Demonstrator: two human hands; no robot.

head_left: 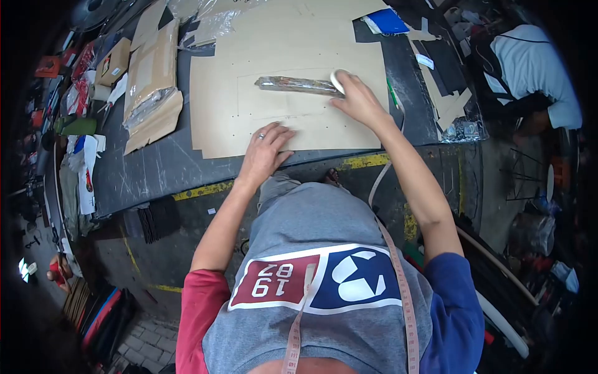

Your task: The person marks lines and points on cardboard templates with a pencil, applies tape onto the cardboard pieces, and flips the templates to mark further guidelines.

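Note:
A large sheet of brown cardboard (218, 134) lies on the dark worktable, marked with thin pencil lines and small dots. My left hand (268, 149) rests on its near edge, fingers spread and a ring on one of them. On the sheet lies a long, narrow bar (296, 85) in shiny brownish wrapping. At its right end my right hand (361, 101) is closed around a white round-edged object (337, 81), mostly hidden by the fingers, so its kind is unclear. The thumb is close to the bar's end; whether it touches the bar I cannot tell.
Right of the sheet are a green pen (392, 92), a blue packet (390, 21) and cardboard scraps (453, 109). A cardboard package (149, 75) with plastic lies left. A measuring tape (405, 293) hangs from my neck. Another person (529, 59) is at the right.

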